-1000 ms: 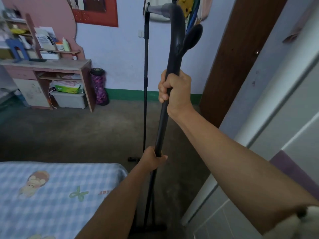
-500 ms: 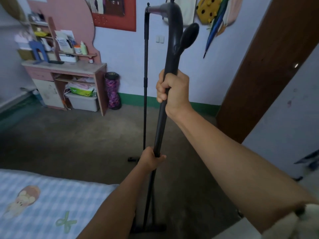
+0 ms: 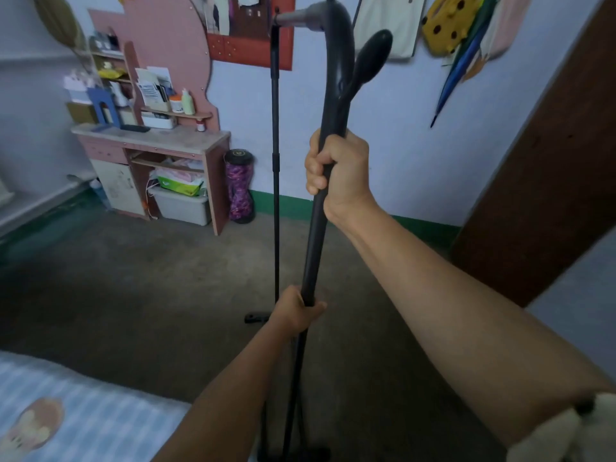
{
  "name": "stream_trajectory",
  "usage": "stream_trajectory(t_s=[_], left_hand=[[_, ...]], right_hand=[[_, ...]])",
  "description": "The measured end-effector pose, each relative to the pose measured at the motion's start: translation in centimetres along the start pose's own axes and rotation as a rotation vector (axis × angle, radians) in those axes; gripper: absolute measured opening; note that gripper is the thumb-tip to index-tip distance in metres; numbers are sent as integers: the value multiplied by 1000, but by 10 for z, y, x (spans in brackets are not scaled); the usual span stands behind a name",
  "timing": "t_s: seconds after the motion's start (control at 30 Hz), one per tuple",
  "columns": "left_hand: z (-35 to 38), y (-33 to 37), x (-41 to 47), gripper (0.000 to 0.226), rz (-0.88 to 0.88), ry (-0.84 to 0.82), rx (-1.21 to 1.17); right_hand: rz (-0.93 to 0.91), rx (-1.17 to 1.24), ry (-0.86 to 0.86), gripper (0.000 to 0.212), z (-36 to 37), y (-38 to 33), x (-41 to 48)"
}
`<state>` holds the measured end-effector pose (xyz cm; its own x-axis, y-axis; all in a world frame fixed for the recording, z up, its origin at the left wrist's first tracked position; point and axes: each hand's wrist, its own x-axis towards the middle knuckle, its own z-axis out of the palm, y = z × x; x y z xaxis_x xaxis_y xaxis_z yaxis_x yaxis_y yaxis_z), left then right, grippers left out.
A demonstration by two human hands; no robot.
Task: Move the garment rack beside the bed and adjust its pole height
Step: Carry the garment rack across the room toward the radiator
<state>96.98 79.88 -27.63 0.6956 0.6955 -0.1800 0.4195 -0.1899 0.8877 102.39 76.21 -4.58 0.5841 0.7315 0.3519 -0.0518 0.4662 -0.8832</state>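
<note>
Two hands on one pole of the garment rack, both wrapped tight around it. Right hand clamped high on the thick dark upright, just below the bend where the tube curves over toward a grey crossbar joint. Left hand clamped lower on the same upright, right where the thick tube meets a thinner section running down to the floor. Well apart from each other along the pole, one above the other. Beside the bend, a black oval knob on a stalk, angled up and right. Second upright, thin and black, standing straight just left of the gripped one, joined to it at the top by the crossbar; a small collar partway up it. Black foot of that far upright flat on the grey floor; another foot at the bottom edge, mostly hidden behind the left forearm. Rack standing close to the corner of the bed, blue checked sheet with a cartoon print, at lower left. Farther back against the pale wall, a pink desk crowded with papers and bottles, a white storage bin under it, a purple patterned roll just beside its right leg. Brown door at right.
</note>
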Motion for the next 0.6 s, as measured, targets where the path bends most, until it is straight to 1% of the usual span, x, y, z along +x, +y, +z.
stream_trajectory(t_s=[0.07, 0.17, 0.3, 0.47, 0.6], left_hand=[[-6, 6, 22, 26, 12, 30, -29], [-12, 9, 50, 25, -43, 83, -59], [-23, 6, 86, 24, -67, 122, -60], [-39, 7, 127, 27, -85, 161, -69], [-48, 10, 156, 22, -105, 194, -68]], right_hand=[[9, -21, -16, 7, 3, 2, 25], [23, -39, -74, 7, 4, 14, 53], [39, 1, -138, 7, 8, 35, 83], [69, 35, -170, 9, 8, 55, 129], [73, 60, -216, 8, 7, 71, 163]])
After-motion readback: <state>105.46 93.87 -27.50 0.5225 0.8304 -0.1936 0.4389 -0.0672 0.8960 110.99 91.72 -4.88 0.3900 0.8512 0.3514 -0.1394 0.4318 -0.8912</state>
